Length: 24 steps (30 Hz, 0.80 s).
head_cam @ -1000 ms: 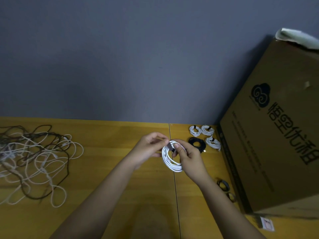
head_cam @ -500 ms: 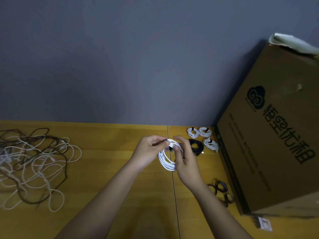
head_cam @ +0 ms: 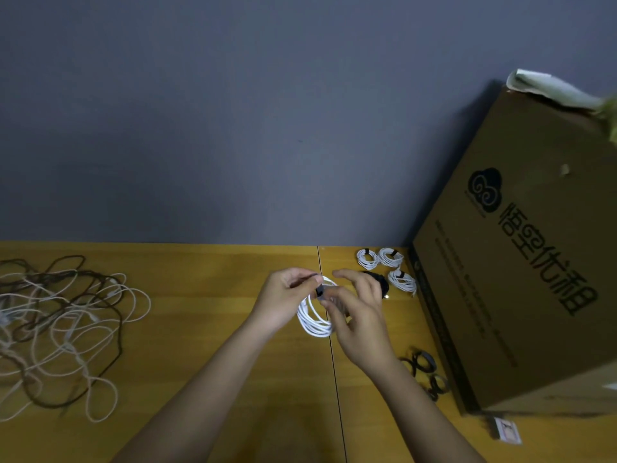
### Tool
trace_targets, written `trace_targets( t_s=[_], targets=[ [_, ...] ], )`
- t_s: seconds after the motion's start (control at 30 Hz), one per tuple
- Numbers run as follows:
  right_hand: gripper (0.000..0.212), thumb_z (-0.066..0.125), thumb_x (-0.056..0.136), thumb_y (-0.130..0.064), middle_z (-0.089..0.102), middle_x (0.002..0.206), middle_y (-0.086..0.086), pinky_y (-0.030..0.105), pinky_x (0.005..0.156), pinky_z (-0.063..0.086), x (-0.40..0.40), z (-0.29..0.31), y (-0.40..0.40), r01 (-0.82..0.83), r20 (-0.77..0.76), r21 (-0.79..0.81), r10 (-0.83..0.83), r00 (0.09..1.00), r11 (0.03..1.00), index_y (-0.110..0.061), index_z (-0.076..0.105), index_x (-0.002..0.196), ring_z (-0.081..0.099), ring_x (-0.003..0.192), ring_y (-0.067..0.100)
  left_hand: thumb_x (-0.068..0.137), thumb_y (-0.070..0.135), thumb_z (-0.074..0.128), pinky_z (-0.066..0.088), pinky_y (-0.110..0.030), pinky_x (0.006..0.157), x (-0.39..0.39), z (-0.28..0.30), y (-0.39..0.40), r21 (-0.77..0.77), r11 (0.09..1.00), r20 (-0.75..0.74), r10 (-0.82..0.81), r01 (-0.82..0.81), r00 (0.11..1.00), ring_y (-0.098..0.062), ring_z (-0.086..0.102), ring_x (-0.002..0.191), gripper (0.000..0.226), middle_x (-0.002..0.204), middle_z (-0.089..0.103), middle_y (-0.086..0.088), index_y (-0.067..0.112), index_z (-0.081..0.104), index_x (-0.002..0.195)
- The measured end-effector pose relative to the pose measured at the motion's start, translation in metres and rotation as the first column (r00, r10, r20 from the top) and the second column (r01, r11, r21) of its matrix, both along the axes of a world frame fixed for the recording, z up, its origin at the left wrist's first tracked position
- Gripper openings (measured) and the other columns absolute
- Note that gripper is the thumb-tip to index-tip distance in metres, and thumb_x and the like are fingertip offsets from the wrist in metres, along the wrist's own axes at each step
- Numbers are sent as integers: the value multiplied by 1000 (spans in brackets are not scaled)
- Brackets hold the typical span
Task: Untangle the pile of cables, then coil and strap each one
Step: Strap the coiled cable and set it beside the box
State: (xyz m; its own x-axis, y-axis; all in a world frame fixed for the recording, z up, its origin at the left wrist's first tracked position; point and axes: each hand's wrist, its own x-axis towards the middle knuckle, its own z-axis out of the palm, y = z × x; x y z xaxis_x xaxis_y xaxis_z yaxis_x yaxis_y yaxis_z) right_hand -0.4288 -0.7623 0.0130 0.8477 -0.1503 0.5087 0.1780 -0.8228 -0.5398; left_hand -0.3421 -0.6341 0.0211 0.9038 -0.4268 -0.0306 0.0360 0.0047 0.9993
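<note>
We hold a coiled white cable (head_cam: 314,315) above the wooden table (head_cam: 200,329), near the middle of the view and over the seam between two table boards. Our left hand (head_cam: 283,302) has its thumb and fingers curled around the top of the coil, where they pinch a dark strap (head_cam: 319,290). Our right hand (head_cam: 359,315) is at the right side of the coil; the thumb and one finger seem to press on the strap and the coil, and the other fingers are spread and lifted. The picture is blurred here, so we cannot tell exactly how this hand grips.

Behind the right hand lies a coiled black cable (head_cam: 380,282), partly hidden. Just beside it are three small white coils (head_cam: 387,259), each one with a dark strap, near the far edge of the table. At the right stands a large cardboard box (head_cam: 517,279) with printed signs. In front of it, near our right forearm, lie some loose dark straps (head_cam: 425,365). Far at the left of the table is the tangled pile of cables (head_cam: 56,329), white and dark ones mixed together.
</note>
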Motion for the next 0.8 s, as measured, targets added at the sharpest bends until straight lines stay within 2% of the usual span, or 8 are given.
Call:
trace_targets(
  t_s=[0.13,0.27,0.4,0.5,0.6,0.67,0.8],
  targets=[
    [7,63,89,-12,61,109,-3,8,95,23,0,5,1,-36,134,-90,48,990,995,-15,70,88,39,106,14,89,7,65,48,-11,70,-1,0,-3,5,1000,31,-2,2,1000,0,64,70,17,73,72,9,21,70,80],
    [16,52,93,-14,64,99,-3,12,92,32,-3,5,2,-43,183,-18,46,982,999,-10,68,92,48,100,10,88,10,67,48,-13,71,0,3,-5,45,998,74,-35,32,997,-1,65,71,17,74,73,11,24,71,79],
    [18,51,93,-16,64,92,-7,10,87,35,-3,7,5,-14,180,36,7,984,999,-9,67,90,47,97,4,88,9,67,50,-15,72,0,5,-5,41,998,73,-60,57,996,-4,66,72,15,78,74,5,21,73,80],
    [15,53,93,-15,56,94,-19,5,84,35,-3,10,5,3,183,59,-14,983,998,-9,67,90,48,95,3,89,9,65,48,-11,68,0,9,-3,8,994,18,-113,113,993,-2,66,67,10,72,73,6,16,72,86],
    [8,57,91,-5,63,95,-9,3,82,34,-2,11,0,-2,139,72,-8,990,997,-7,65,93,47,97,-1,90,8,63,48,-12,74,3,14,2,-15,981,-30,-194,194,981,-6,69,73,13,81,74,5,10,68,102],
    [10,54,92,-5,64,95,-1,4,82,35,-2,13,-4,-19,91,85,12,996,996,-6,64,93,48,97,-3,91,5,61,49,-12,76,5,18,4,-14,973,-38,-231,231,972,-7,70,79,15,89,74,4,13,66,103],
    [15,50,95,-14,62,100,-13,8,83,39,-3,20,-8,-69,113,39,64,992,997,-12,64,96,52,101,0,90,1,61,49,-11,71,7,20,3,-23,984,-3,-179,179,984,-7,70,73,14,83,75,4,12,67,97]
  ],
)
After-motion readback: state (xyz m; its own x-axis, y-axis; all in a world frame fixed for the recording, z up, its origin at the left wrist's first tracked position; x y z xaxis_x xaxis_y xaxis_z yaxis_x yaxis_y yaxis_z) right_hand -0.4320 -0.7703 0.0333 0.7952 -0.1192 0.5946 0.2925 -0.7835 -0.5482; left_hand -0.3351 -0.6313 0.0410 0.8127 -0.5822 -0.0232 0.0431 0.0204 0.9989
